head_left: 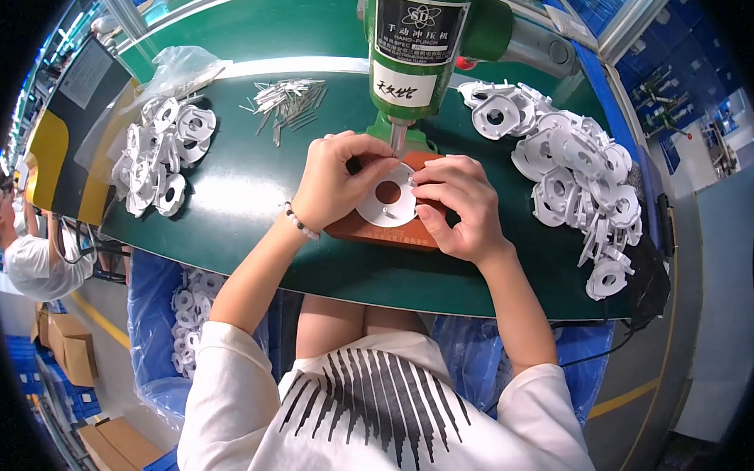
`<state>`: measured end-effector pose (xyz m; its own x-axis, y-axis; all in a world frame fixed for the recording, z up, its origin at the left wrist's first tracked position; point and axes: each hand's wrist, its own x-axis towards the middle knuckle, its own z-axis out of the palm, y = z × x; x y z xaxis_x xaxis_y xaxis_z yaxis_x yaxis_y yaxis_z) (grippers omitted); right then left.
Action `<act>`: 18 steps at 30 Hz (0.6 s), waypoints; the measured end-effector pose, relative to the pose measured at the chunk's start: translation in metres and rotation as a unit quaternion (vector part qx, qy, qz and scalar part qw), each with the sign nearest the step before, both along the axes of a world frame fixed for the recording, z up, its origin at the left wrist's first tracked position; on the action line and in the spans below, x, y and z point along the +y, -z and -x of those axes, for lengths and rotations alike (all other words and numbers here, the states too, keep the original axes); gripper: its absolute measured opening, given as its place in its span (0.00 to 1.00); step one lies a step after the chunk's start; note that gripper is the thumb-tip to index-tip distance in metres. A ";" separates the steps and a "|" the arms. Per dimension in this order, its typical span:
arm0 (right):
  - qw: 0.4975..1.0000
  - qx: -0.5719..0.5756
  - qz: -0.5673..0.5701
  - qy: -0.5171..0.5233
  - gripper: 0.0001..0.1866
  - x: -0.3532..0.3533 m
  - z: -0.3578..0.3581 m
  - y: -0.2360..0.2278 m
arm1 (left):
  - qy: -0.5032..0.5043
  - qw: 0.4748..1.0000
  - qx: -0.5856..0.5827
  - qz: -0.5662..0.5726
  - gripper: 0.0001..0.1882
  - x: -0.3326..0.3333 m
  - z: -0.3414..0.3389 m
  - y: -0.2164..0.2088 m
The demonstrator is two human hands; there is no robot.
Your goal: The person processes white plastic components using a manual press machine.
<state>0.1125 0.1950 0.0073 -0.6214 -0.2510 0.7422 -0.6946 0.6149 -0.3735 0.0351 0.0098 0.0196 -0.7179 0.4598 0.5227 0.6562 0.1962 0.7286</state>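
A round white plastic part with a central hole lies on a reddish-brown block, beneath the ram of a green hand press. My left hand reaches in from the left, thumb and index finger pinched together at the part's upper edge; whatever sits between the fingertips is too small to make out. On the opposite side, my right hand holds the part's right edge, with curled fingers above and the thumb lower down.
Thin metal strips lie loose behind my left hand. White plastic parts are heaped at left and at right on the green table. Below its front edge, a blue-lined bin holds similar parts. A person sits far left.
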 end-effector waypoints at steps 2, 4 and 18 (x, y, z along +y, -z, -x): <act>1.000 0.001 -0.001 0.002 0.08 0.000 0.000 0.000 | -0.001 1.000 0.000 0.001 0.05 0.000 0.000 0.000; 1.000 0.002 -0.001 0.001 0.08 0.000 0.000 0.000 | -0.001 1.000 0.003 0.003 0.06 0.000 0.000 0.000; 1.000 -0.014 0.002 0.006 0.07 -0.002 0.000 -0.002 | -0.004 1.000 0.016 -0.002 0.06 0.000 0.002 0.002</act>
